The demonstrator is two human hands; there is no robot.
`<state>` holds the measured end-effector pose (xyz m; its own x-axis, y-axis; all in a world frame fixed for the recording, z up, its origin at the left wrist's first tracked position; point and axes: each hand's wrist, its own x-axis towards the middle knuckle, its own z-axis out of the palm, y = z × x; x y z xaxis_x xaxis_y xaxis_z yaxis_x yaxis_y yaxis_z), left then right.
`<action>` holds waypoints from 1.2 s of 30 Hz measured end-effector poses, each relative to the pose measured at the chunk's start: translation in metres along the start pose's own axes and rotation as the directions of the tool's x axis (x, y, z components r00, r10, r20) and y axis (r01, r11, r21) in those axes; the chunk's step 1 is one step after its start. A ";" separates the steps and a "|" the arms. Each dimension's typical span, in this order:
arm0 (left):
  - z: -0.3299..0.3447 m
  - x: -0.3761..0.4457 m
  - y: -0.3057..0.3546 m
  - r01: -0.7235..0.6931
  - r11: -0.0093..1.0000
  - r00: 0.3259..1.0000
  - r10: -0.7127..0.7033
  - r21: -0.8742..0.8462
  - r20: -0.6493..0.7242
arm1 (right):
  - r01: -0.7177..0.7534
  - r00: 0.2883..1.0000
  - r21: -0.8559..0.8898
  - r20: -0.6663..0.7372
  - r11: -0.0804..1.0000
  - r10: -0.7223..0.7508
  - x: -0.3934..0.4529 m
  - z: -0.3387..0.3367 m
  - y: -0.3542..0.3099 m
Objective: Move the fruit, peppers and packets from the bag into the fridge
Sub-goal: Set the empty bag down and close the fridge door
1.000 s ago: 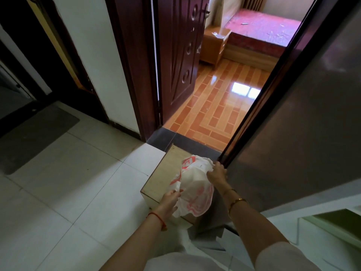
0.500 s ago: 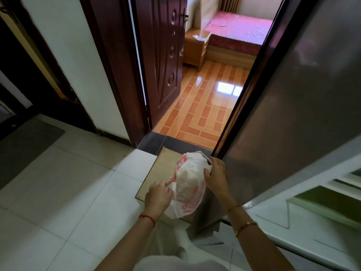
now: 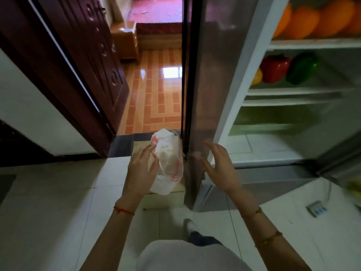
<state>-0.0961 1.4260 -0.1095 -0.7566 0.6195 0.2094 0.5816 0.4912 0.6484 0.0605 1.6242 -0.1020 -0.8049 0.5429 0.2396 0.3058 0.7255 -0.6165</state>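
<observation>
Nearest the camera, a pale garment and a foot [image 3: 190,225] on the white tiled floor [image 3: 48,202] are seen. Both forearms are stretched forward and downward. A red thread [image 3: 123,210] is worn on the left wrist, and thin bracelets [image 3: 268,238] on the right forearm. The left hand [image 3: 141,169] is held with fingers extended and slightly spread, its fingertips laid against the side of the white plastic bag [image 3: 167,161] with red print; nothing is gripped by it. The right hand [image 3: 219,169] is held apart from the bag, near the fridge's side wall, with fingers spread and loosely curved and nothing held. The bag is set on a low wooden box [image 3: 154,199], just beside the dark, glossy side of the fridge [image 3: 207,90]. Its contents cannot be made out. Farther right, the open fridge interior is seen: a yellow, a red [image 3: 274,68] and a green pepper [image 3: 300,68] are placed on a middle shelf, and orange fruit [image 3: 312,18] on the shelf above. Beyond the bag, a dark wooden door [image 3: 93,55] is stood open onto a room with an orange brick-patterned floor [image 3: 156,90].
</observation>
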 end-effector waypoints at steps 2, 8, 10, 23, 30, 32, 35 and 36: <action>0.001 -0.011 0.008 -0.077 0.997 0.996 0.077 -0.014 0.041 | -0.064 0.997 -0.013 -0.034 0.998 0.063 -0.030 -0.015 0.002; 0.009 -0.036 0.042 -0.249 0.968 0.951 0.252 -0.039 0.180 | -0.266 0.956 -0.048 -0.146 0.963 0.256 -0.116 -0.058 0.005; 0.011 -0.047 0.063 -0.311 0.948 0.929 0.317 -0.060 0.192 | -0.324 0.932 -0.062 -0.193 0.944 0.307 -0.146 -0.072 0.007; 0.072 -0.128 0.196 -0.539 0.806 0.724 0.592 -0.246 0.354 | -0.600 0.724 -0.051 -0.459 0.798 0.515 -0.324 -0.158 0.022; 0.122 -0.207 0.289 -0.570 0.752 0.629 0.658 -0.330 0.413 | -0.688 0.614 -0.029 -0.555 0.725 0.561 -0.436 -0.224 0.047; 0.135 -0.232 0.319 -0.578 0.739 0.613 0.673 -0.346 0.413 | -0.705 0.594 -0.027 -0.570 0.709 0.568 -0.465 -0.246 0.057; 0.152 -0.263 0.362 -0.604 0.701 0.589 0.713 -0.380 0.380 | -0.726 0.564 -0.019 -0.587 0.687 0.580 -0.501 -0.279 0.075; 0.157 -0.272 0.375 -0.610 0.693 0.583 0.721 -0.384 0.375 | -0.729 0.560 -0.020 -0.590 0.684 0.581 -0.511 -0.289 0.080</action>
<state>0.3748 1.5380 -0.0383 0.0898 0.9447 0.3153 0.7499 -0.2725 0.6029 0.6431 1.5274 -0.0571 0.0266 0.9754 0.2188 0.8061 0.1085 -0.5817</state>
